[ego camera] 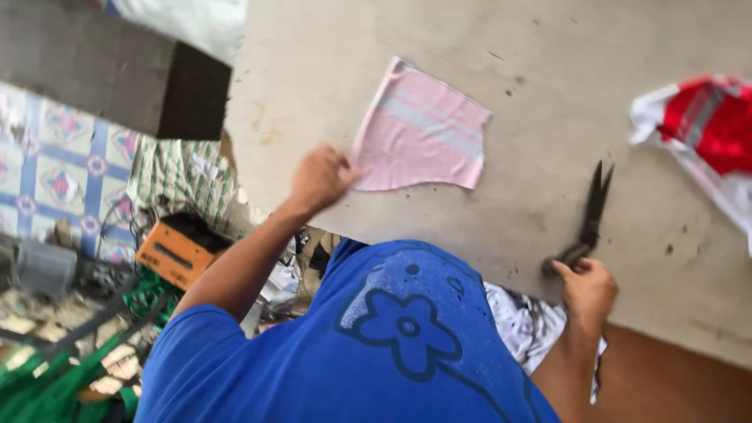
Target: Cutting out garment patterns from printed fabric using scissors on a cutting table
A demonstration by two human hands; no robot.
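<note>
A pink cloth piece point(419, 129) with a pale grey stripe lies flat on the grey table point(548, 63). My left hand point(319, 178) pinches its near left corner. My right hand point(587, 290) is at the table's near edge, closed on the handles of black scissors point(591, 211). The scissors rest on the table with their blades slightly apart, pointing away from me. About a hand's width of bare table separates the scissors from the pink cloth. My blue shirt fills the bottom middle of the view.
A red and white cloth point(705, 129) lies at the table's right edge. Left of the table, lower down, are an orange box point(178, 251), patterned floor tiles point(59, 168), green items point(47, 384) and a dark block point(117, 74). White printed fabric point(529, 325) hangs by my waist.
</note>
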